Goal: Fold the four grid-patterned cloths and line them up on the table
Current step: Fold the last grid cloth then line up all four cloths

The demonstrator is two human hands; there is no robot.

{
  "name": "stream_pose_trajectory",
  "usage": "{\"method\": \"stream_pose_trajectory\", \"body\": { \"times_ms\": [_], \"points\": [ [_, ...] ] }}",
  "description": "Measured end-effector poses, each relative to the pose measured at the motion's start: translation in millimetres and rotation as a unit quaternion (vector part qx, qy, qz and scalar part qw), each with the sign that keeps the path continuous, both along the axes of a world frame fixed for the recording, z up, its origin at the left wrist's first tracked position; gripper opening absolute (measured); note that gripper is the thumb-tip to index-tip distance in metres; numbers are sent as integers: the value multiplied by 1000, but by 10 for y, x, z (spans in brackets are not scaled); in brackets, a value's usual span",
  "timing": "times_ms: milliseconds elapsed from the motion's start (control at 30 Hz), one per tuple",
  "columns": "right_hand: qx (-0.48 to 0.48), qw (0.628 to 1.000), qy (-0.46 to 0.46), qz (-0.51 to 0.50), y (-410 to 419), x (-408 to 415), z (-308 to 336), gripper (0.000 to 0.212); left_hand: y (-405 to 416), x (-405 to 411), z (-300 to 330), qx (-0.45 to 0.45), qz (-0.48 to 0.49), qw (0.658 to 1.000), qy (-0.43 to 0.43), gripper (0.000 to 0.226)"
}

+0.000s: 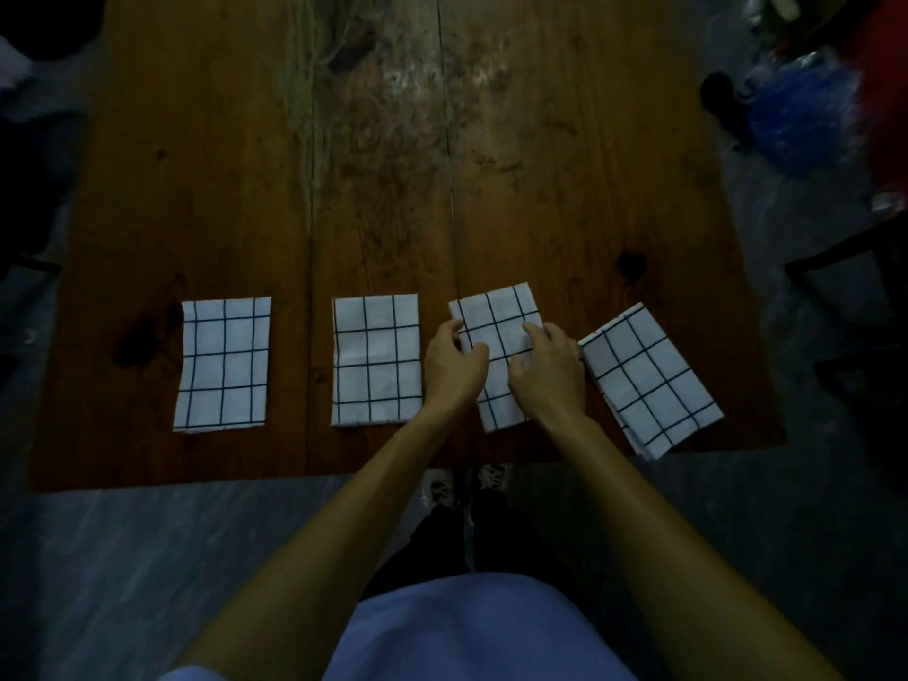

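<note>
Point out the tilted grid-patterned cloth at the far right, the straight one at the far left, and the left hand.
Tilted white grid-patterned cloth [649, 380], head view, centre.
Straight white grid-patterned cloth [223, 364], head view, centre.
Left hand [452, 366], head view, back.

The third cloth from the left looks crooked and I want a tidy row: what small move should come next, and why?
Probably turn the third cloth counter-clockwise with the left hand and right hand already on it. It sits tilted, while the two left cloths lie square to the table edge.
</note>
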State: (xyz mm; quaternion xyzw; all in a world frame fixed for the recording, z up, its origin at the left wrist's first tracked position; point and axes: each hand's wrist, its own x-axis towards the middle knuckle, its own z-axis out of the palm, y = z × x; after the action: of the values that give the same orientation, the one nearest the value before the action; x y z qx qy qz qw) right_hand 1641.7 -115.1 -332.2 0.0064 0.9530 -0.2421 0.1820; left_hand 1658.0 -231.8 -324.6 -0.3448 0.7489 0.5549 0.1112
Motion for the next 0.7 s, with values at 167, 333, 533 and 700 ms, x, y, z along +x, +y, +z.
{"method": "stream_pose_trajectory", "body": {
  "times_ms": [167,333,533,700],
  "points": [
    [-15,1000,8,-21,10,-9,-54,52,12,-115,-20,-12,2,1000,7,50],
    [-19,999,20,-39,47,-32,-91,52,67,-178,16,-17,-32,999,17,52],
    [-22,998,29,-42,37,-10,-68,51,40,-122,11,-45,-28,998,33,49],
    [-36,992,87,-82,337,48,115,43,333,-64,162,-17,-46,997,67,37]
  ]
}}
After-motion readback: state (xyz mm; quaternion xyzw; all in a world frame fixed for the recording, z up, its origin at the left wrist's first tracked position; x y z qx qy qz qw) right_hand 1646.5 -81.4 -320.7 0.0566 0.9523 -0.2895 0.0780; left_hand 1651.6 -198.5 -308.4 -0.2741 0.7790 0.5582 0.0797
